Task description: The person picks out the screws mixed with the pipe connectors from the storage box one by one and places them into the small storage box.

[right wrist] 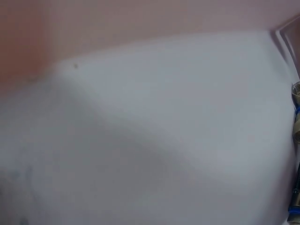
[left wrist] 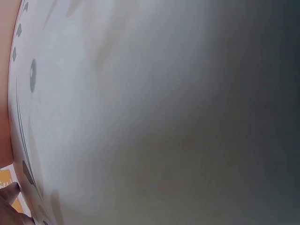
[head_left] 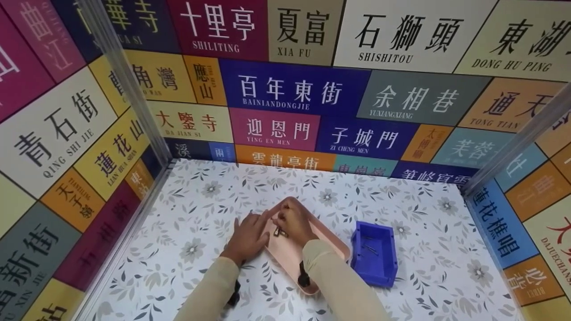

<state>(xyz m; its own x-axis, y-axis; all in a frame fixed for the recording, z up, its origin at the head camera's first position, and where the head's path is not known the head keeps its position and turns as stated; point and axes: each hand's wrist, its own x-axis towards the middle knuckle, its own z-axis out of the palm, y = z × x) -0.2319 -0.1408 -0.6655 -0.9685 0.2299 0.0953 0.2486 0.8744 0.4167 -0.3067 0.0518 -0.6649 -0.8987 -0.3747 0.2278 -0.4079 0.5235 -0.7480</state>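
Note:
A pink tray (head_left: 285, 258) lies slanted on the table in front of me. My left hand (head_left: 245, 236) rests at its left edge, fingers relaxed and pointing toward the far corner. Over the tray's far end is my right hand (head_left: 296, 223), its fingers bent downward; I cannot tell whether they pinch something. Small brown metal parts (head_left: 279, 231) lie in the tray just below the right fingertips. At the right edge of the right wrist view are brass-coloured threaded pieces (right wrist: 296, 129) with blue rings. In the left wrist view, some fingers (left wrist: 9, 206) show at the lower left.
A blue plastic bin (head_left: 388, 252) stands right of the tray, with a few thin metal pieces (head_left: 370, 248) inside. The table cover (head_left: 200, 209) is white with grey flowers and leaves. Walls covered in coloured street-name signs (head_left: 290, 89) enclose the back and sides.

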